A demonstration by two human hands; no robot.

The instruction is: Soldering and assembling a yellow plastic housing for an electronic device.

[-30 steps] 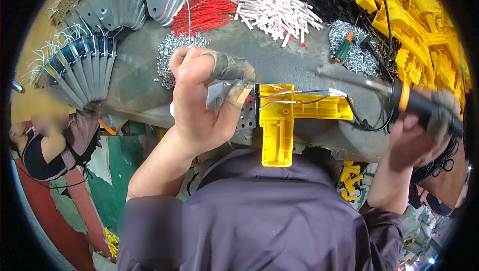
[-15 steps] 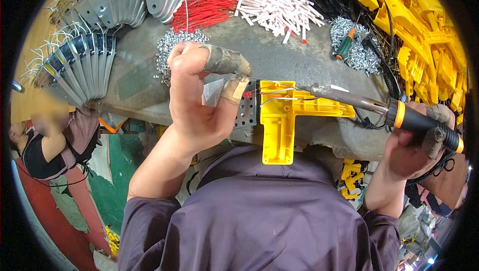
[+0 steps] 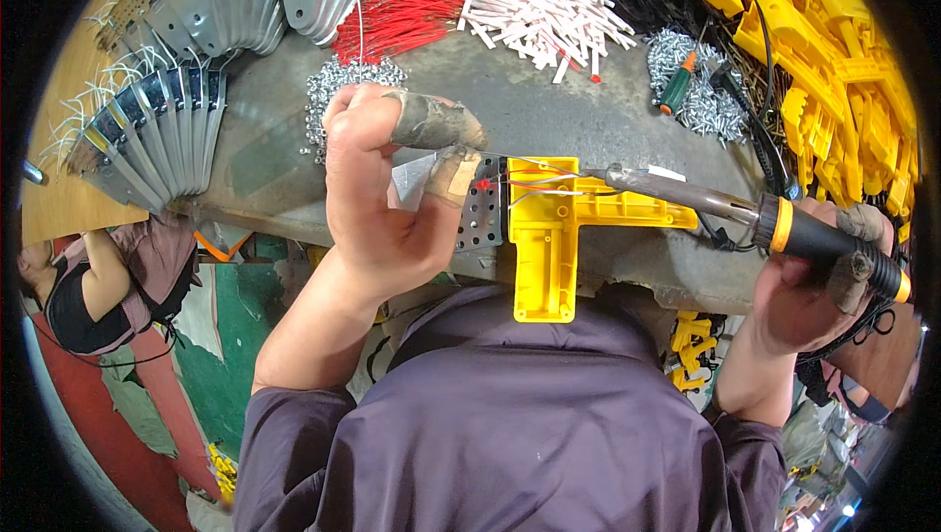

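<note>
My left hand (image 3: 387,189) is closed in a pinch, with grey tape round the forefinger and tan tape on the thumb. Between them is a thin strand of solder wire (image 3: 520,157) reaching right toward the iron's tip. My right hand (image 3: 814,277), its fingertips taped too, grips a soldering iron (image 3: 720,201) with a black handle and orange rings. The iron's tip is at thin wires above a yellow plastic housing (image 3: 545,272). A small red lamp (image 3: 483,184) on leads sits by my left thumb, over a perforated metal plate (image 3: 480,223) partly hidden by that hand.
On the bench (image 3: 470,67) lie red pieces (image 3: 407,13), white tubes (image 3: 549,13), nuts (image 3: 333,91) and screws (image 3: 711,106) with a screwdriver (image 3: 678,86). Metal blades (image 3: 162,130) with wires fan out left; yellow housings (image 3: 833,52) pile up right. Another person (image 3: 108,277) is at the left.
My left hand has shifted very slightly left with the solder wire. The soldering iron and yellow housing stay nearly in place.
</note>
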